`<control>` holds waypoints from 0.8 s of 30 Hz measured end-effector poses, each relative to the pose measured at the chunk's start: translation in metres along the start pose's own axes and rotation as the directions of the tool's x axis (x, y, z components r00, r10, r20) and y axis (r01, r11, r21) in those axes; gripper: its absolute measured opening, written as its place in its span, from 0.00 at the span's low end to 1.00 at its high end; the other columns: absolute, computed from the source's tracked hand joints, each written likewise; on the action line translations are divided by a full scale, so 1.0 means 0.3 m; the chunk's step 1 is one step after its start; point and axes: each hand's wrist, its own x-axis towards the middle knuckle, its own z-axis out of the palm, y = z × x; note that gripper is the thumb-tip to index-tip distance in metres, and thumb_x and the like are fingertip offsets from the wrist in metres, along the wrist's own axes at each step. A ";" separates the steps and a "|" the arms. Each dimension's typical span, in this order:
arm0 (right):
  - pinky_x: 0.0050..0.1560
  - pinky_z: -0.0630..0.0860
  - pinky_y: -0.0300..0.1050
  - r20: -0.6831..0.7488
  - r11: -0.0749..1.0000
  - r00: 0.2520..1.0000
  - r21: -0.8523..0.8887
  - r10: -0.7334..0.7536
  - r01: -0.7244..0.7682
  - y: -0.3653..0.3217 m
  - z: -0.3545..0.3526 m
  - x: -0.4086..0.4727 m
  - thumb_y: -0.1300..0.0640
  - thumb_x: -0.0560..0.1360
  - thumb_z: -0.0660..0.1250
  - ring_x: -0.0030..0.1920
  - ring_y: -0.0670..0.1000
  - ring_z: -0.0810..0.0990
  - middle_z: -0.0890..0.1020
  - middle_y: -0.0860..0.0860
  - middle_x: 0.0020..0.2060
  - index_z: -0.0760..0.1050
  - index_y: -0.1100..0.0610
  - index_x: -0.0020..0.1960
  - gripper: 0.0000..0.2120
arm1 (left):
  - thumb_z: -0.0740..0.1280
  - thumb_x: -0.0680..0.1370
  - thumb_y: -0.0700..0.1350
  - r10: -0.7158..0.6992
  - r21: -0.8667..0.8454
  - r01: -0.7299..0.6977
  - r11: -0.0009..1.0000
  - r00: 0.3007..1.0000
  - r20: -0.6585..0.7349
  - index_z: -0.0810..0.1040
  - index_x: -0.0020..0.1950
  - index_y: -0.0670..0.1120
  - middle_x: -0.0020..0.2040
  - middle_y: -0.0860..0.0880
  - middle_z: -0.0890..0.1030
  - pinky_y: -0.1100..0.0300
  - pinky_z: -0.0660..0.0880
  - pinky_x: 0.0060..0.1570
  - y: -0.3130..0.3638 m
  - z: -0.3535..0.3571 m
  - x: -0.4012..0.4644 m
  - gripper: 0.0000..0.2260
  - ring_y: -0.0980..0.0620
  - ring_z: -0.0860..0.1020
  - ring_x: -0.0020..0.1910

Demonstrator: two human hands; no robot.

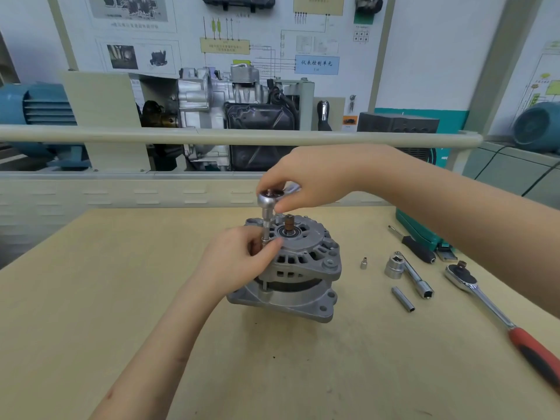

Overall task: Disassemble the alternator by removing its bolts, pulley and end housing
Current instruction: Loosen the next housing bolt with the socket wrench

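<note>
Alternator [298, 268]: left hand [239, 259] pinches one socket extension [265, 230], right hand [312, 180] grips its ratchet [269, 199].

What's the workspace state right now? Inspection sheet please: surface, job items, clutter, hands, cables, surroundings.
Surface: tan wooden bench, scuffed, a few dark specks.
Job's things: alternator stands on end, shaft up; small ratchet with extension set upright on a bolt at its rim.
Clutter: to the right lie a small socket, large socket, tube wrench, loose sleeve, red-handled ratchet, black-handled screwdriver.
Grippers: left hand pinches the extension; right hand grips the ratchet head.
Cables: black cable on the grey cabinet at far right.
Surroundings: cutaway engine display, wiring-diagram boards, blue motors.
</note>
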 end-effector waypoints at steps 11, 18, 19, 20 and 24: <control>0.28 0.64 0.32 -0.074 0.998 0.995 -0.004 0.060 -0.061 0.004 0.019 0.023 0.40 0.74 0.60 0.30 0.48 0.67 0.72 0.48 0.28 0.73 0.60 0.40 0.22 | 0.65 0.75 0.50 0.010 0.042 -0.008 0.999 0.999 -0.043 0.60 0.26 0.47 0.20 0.52 0.62 0.62 0.56 0.26 0.014 0.019 -0.007 0.21 0.55 0.63 0.23; 0.54 0.72 0.48 0.018 0.997 1.000 0.077 -0.010 0.009 0.014 -0.005 0.008 0.53 0.77 0.63 0.48 0.51 0.77 0.80 0.51 0.48 0.76 0.56 0.57 0.12 | 0.65 0.74 0.55 0.017 0.022 -0.018 1.000 1.000 0.017 0.60 0.27 0.48 0.21 0.53 0.62 0.63 0.59 0.26 0.001 0.002 -0.003 0.22 0.56 0.65 0.24; 0.55 0.71 0.50 0.018 0.996 1.000 0.087 -0.023 0.021 0.012 -0.007 0.009 0.54 0.76 0.63 0.50 0.52 0.76 0.80 0.51 0.50 0.76 0.56 0.58 0.12 | 0.65 0.74 0.54 0.017 0.023 -0.018 1.000 1.000 0.015 0.60 0.27 0.48 0.21 0.53 0.62 0.63 0.60 0.26 0.000 0.001 -0.004 0.21 0.57 0.65 0.24; 0.56 0.71 0.50 0.015 0.995 1.000 0.098 -0.025 0.023 0.012 -0.008 0.009 0.54 0.76 0.63 0.51 0.52 0.76 0.80 0.50 0.51 0.76 0.55 0.59 0.13 | 0.65 0.75 0.53 0.017 0.025 -0.017 1.000 1.000 0.013 0.60 0.27 0.48 0.21 0.53 0.62 0.63 0.61 0.27 0.002 0.002 -0.004 0.21 0.57 0.65 0.24; 0.48 0.72 0.39 0.003 0.994 1.000 0.104 0.026 -0.026 0.017 -0.012 0.009 0.49 0.75 0.64 0.46 0.45 0.77 0.81 0.46 0.48 0.76 0.52 0.59 0.15 | 0.64 0.76 0.50 0.019 0.046 -0.020 0.999 1.000 0.008 0.60 0.27 0.48 0.21 0.53 0.61 0.63 0.62 0.27 0.005 0.008 -0.002 0.21 0.56 0.64 0.22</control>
